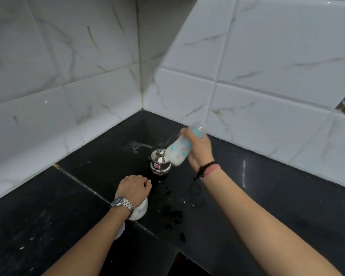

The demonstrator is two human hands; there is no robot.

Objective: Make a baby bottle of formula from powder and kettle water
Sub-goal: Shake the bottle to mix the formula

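My right hand (pixel 200 150) grips a baby bottle (pixel 178 152) with a pale printed body and milky liquid inside. The bottle is tilted and blurred, held above the counter with its capped top up and to the right. Just left of it stands a small steel kettle (pixel 160 162) with a lid and a red label. My left hand (pixel 133 188) rests fingers-down on top of a white container (pixel 139 211) on the black counter (pixel 267 196). What the container holds is hidden.
Water drops and wet patches (pixel 173 212) lie on the counter between my arms. White marble-look tiles (pixel 88 96) wall the corner behind and to both sides. The counter's front edge steps in at the bottom centre.
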